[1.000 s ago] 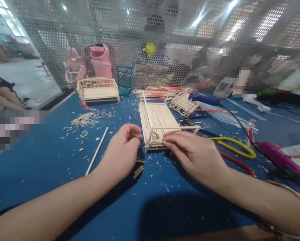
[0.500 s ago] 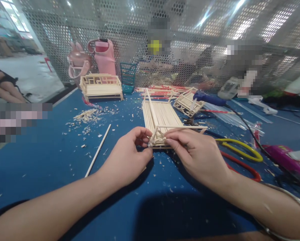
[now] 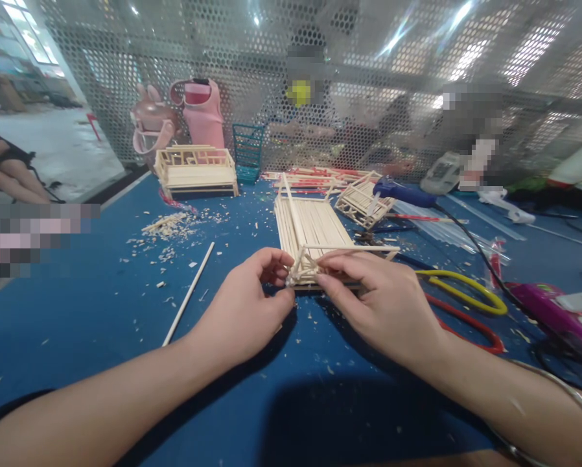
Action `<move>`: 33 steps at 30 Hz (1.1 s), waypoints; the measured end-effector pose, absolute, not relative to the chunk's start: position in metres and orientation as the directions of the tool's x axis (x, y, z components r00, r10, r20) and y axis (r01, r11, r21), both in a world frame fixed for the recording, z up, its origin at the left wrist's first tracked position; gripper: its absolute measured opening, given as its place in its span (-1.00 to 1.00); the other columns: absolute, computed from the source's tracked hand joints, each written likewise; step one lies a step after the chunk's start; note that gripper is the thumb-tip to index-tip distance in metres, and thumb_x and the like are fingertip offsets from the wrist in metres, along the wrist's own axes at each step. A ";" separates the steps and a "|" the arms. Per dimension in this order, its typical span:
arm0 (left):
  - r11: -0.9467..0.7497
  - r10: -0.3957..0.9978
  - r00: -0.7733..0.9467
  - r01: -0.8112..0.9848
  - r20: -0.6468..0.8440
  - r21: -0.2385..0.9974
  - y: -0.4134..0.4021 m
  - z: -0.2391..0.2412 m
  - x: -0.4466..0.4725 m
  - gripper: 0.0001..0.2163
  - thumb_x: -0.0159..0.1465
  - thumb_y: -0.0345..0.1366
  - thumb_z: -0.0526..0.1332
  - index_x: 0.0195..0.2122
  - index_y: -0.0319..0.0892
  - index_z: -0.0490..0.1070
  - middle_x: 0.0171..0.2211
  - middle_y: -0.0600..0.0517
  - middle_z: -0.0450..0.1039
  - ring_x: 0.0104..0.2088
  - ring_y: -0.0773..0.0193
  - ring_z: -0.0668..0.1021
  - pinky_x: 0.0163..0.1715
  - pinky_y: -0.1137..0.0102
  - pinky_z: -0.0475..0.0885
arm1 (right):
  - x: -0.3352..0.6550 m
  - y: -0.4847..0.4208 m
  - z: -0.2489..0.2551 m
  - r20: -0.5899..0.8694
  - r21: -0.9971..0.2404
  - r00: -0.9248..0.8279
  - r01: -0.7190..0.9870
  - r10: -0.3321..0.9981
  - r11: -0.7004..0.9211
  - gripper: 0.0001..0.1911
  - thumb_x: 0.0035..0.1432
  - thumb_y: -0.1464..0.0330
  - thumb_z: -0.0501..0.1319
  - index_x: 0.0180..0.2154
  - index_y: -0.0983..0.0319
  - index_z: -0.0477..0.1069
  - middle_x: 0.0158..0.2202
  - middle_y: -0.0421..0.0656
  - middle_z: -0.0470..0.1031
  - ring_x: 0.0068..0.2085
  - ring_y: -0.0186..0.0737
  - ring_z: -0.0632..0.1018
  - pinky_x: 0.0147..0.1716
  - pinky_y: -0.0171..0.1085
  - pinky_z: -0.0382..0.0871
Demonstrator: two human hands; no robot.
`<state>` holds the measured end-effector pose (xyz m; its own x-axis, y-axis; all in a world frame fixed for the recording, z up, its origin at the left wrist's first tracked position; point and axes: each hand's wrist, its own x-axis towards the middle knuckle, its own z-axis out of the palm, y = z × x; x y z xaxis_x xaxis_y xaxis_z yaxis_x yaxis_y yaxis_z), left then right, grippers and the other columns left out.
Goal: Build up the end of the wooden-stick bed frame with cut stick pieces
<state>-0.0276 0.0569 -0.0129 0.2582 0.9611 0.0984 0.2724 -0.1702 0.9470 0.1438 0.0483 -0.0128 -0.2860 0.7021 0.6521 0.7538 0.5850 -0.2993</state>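
In front of me on the blue table is a small model bed [image 3: 315,220] built of pale wooden sticks, with a slatted deck and rails at its ends. My left hand [image 3: 247,298] is closed at its near left corner, thumb and curled fingers either side of the post. My right hand [image 3: 383,295] pinches a short wooden stick [image 3: 310,262] at the near end rail, below the top bar. The fingertips partly hide the stick and the joint. Whitish blobs show at the corner by my left fingers.
A loose stick [image 3: 188,295] lies left, near wood scraps [image 3: 167,224]. Behind stand a finished stick bench [image 3: 196,172] and pink bottle holder [image 3: 203,117]. At right are a blue glue gun [image 3: 407,191], another stick model [image 3: 363,201], yellow-handled [image 3: 470,298] and red-handled tools, and a purple device [image 3: 548,318].
Both hands stay at the near left corner of the model bed. My right fingertips have shifted very slightly; the whole view has moved a little.
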 end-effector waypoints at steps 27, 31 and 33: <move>-0.248 0.954 0.255 0.365 0.160 0.897 0.056 -0.012 -0.028 -0.86 0.11 -0.44 0.17 -0.28 -0.18 0.35 -0.39 0.08 0.41 -0.35 0.30 0.46 -0.31 0.39 0.36 | 0.141 0.049 -0.013 0.656 -0.382 -0.217 0.731 0.723 0.565 -0.89 0.06 0.47 0.16 -0.46 0.20 0.43 -0.40 -0.17 0.60 -0.37 -0.22 0.59 -0.36 -0.28 0.44; -0.242 0.954 0.256 0.358 0.154 0.902 0.055 -0.011 -0.028 -0.86 0.10 -0.44 0.17 -0.28 -0.19 0.35 -0.39 0.09 0.41 -0.35 0.31 0.46 -0.32 0.39 0.36 | 0.140 0.050 -0.013 0.668 -0.359 -0.232 0.731 0.707 0.580 -0.87 0.08 0.48 0.16 -0.44 0.20 0.44 -0.40 -0.18 0.60 -0.37 -0.23 0.59 -0.37 -0.30 0.43; -0.242 0.954 0.259 0.360 0.153 0.901 0.055 -0.011 -0.028 -0.85 0.10 -0.44 0.17 -0.28 -0.18 0.35 -0.39 0.09 0.41 -0.35 0.31 0.46 -0.32 0.40 0.36 | 0.141 0.050 -0.013 0.668 -0.348 -0.242 0.734 0.704 0.583 -0.88 0.08 0.49 0.16 -0.44 0.20 0.44 -0.41 -0.19 0.59 -0.37 -0.24 0.59 -0.37 -0.31 0.43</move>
